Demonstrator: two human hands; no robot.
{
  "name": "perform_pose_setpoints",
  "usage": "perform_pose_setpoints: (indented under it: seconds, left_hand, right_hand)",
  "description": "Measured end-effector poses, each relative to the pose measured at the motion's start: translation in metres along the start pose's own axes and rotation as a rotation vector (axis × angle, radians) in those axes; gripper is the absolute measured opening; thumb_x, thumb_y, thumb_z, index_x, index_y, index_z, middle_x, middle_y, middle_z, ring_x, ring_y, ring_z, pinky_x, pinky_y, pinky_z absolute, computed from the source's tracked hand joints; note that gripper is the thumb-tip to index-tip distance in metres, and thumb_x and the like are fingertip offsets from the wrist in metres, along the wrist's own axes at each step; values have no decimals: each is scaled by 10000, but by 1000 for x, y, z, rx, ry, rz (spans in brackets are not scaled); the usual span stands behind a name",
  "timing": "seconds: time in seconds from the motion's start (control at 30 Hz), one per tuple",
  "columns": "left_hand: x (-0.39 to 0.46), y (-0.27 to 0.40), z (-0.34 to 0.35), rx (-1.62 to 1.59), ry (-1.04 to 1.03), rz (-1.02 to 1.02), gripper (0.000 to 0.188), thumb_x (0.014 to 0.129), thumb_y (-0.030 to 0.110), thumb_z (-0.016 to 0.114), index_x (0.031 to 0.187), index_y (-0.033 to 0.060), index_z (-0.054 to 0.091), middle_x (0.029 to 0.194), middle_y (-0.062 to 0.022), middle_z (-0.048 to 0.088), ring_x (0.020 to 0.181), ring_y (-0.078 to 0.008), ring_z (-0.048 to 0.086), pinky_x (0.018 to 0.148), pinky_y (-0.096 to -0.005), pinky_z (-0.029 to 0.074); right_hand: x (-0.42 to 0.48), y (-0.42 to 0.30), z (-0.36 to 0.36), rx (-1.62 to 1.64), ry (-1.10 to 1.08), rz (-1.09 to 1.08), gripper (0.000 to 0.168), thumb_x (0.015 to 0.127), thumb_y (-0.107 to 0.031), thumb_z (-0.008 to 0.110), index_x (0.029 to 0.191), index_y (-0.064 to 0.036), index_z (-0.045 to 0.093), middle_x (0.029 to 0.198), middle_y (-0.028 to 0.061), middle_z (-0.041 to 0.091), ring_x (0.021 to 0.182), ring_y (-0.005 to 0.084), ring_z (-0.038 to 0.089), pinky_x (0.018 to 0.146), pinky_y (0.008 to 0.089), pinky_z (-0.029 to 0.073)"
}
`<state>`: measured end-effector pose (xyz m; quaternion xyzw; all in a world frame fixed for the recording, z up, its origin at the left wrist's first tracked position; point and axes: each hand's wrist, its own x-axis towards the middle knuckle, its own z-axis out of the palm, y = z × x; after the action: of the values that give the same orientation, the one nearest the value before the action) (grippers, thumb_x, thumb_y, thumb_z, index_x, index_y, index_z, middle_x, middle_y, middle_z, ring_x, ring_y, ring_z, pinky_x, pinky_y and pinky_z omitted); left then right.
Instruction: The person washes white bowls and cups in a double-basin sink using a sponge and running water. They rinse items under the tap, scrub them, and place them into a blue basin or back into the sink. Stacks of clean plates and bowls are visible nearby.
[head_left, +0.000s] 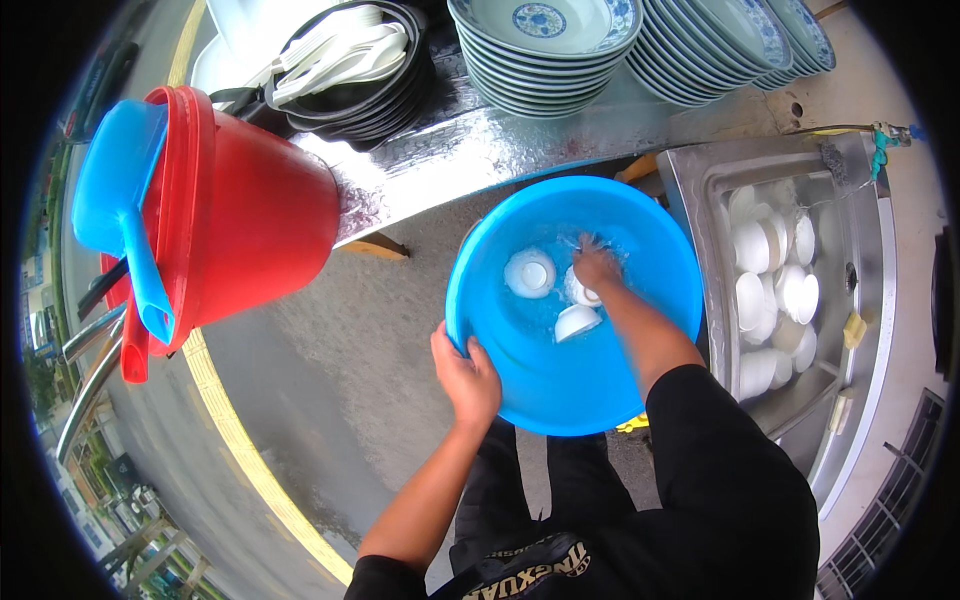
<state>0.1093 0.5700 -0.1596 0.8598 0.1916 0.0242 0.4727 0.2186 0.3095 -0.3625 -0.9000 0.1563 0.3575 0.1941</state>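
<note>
A large blue plastic basin (480, 360) with water in it is in front of me. My left hand (469, 375) grips its left rim, thumb on the inside. Inside the basin my right hand (596, 264) is blurred, with water splashing around its fingers. Partly behind that hand is a white bowl (581, 289); whether the fingers hold it cannot be made out. Another white bowl (534, 274) lies upside down to the left, foot ring up and ringed by froth. A third white bowl (576, 322) rests tilted nearer to me.
On the right, a stainless steel sink (690, 225) holds several white bowls in water. A metal-topped table (495, 154) carries stacked patterned bowls (540, 75), black bowls with white spoons (352, 60), and a tilted red bucket (255, 210) with a blue dipper (120, 180).
</note>
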Motion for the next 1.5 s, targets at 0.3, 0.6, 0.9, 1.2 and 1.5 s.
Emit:
perform_pose_setpoints:
  seconds: [0.3, 0.6, 0.9, 1.2, 1.5]
  left_hand:
    - [-3, -6, -4, 27, 2, 34, 376, 953, 0, 557, 1323, -35, 497, 1179, -234, 573, 1101, -413, 601, 967, -462, 472]
    - [-5, -6, 1, -5, 12, 14, 371, 948, -10, 551, 1313, -43, 494, 1155, -226, 558, 1081, -419, 586, 957, -466, 462]
    - [-3, -11, 4, 2, 27, 19, 401, 951, -3, 553, 1339, -71, 476, 1176, -241, 559, 1097, -419, 586, 974, -458, 460]
    - [-5, -6, -3, 89, -9, 9, 418, 997, 36, 560, 1391, -58, 459, 1256, -242, 588, 1144, -363, 616, 998, -427, 470]
    - [-4, -6, 0, -18, -4, 3, 372, 945, -8, 551, 1313, -35, 502, 1161, -220, 570, 1099, -411, 602, 968, -460, 472]
  right_hand:
    - [-60, -34, 60, -259, -106, -362, 744, 923, -329, 652, 1549, -67, 347, 1509, 228, 458, 1433, 381, 401, 1135, 492, 378]
    - [-72, -66, 102, 359, -27, -318, 1225, 748, -483, 854, 1617, -33, 117, 1572, 206, 402, 1415, 407, 422, 1194, 555, 226]
    - [-72, -93, 86, 251, 346, -310, 948, 733, -155, 840, 1532, -150, 328, 1470, 230, 444, 1239, 447, 537, 1025, 503, 489]
    - [-100, -26, 54, -367, -54, -769, 1073, 817, -99, 766, 1662, -156, 107, 1590, 201, 373, 1362, 448, 468, 1169, 483, 398]
    - [-30, 35, 70, 45, 240, 223, 408, 1002, -255, 523, 1325, -16, 591, 1483, 188, 513, 1370, 392, 474, 1121, 443, 422]
